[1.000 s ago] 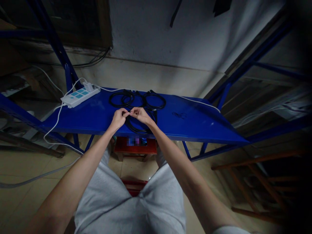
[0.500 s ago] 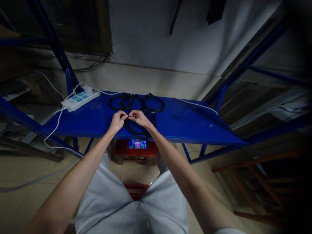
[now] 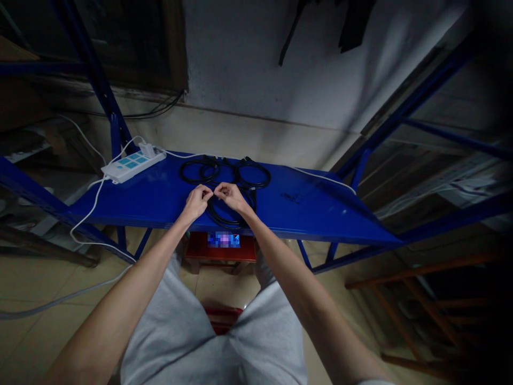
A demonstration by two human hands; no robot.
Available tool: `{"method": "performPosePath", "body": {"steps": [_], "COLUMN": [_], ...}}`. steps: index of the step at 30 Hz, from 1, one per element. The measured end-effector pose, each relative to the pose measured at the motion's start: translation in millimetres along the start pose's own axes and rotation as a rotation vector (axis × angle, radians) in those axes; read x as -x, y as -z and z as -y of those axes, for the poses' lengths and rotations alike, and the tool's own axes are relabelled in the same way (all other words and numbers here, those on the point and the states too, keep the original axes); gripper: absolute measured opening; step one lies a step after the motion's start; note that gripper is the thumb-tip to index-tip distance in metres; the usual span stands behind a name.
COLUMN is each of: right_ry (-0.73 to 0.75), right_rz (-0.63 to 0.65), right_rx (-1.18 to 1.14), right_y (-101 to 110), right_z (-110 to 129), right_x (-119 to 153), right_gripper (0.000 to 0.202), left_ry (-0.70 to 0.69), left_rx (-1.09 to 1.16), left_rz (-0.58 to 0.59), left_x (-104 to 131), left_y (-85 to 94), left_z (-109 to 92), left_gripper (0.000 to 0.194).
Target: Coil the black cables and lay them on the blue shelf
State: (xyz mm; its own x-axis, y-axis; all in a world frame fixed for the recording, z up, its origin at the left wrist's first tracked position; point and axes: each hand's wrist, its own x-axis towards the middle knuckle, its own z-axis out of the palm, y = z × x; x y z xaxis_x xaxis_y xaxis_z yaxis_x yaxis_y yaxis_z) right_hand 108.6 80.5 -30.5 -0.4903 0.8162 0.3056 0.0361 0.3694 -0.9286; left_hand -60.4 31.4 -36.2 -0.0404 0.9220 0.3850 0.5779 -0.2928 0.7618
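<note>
My left hand [image 3: 197,200] and my right hand [image 3: 230,195] nearly meet over the front middle of the blue shelf [image 3: 320,214]. Each has thumb and forefinger pinched together; what lies between the fingertips is too small to name. Under and beside my right hand lies a coiled black cable [image 3: 224,219], partly covered by it. Behind the hands more black cable coils rest side by side, one at the left [image 3: 192,179] and one at the right [image 3: 262,183].
A white power strip [image 3: 134,164] with a plug in it sits at the shelf's left end, its white cord hanging over the front edge. Blue posts rise at both sides. Below stands a red stool [image 3: 200,251] bearing a lit screen. Small black ties [image 3: 290,198] lie right of the coils.
Both hands stay pinched close together, with only a slight shift of the fingers. The thin dark piece seen between the fingertips before is now hardly visible. The whole view has shifted a little.
</note>
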Motion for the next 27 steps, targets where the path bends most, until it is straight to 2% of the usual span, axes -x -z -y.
{"method": "performPosePath", "body": {"steps": [9,12,19,22,27], "right_ry": [0.105,0.111,0.116,0.121,0.127], "right_rz": [0.023,0.019,-0.023,-0.017,-0.025], "right_rx": [0.144,0.170,0.278,0.354,0.278], "right_y": [-2.4,-3.3,-5.1,-2.8,-1.6], "right_z": [-4.2,-1.8,-0.3,-3.5,-2.3], "right_x": [3.1,3.5,5.0,5.0,5.3], "right_gripper": [0.010,0.013,0.036,0.036,0.027], "left_ry": [-0.026,-0.025,-0.012,0.004,0.012], "left_rx": [-0.137,-0.139,-0.135,-0.089,-0.044], "left_rz": [0.051,0.055,0.041,0.022,0.015], "left_x": [1.0,1.3,1.1,0.7,0.3], "left_y": [0.0,-0.5,0.4,0.8,-0.1], "left_z": [1.3,1.5,-0.2,-0.6,0.7], "left_gripper": [0.011,0.012,0.014,0.014,0.013]}}
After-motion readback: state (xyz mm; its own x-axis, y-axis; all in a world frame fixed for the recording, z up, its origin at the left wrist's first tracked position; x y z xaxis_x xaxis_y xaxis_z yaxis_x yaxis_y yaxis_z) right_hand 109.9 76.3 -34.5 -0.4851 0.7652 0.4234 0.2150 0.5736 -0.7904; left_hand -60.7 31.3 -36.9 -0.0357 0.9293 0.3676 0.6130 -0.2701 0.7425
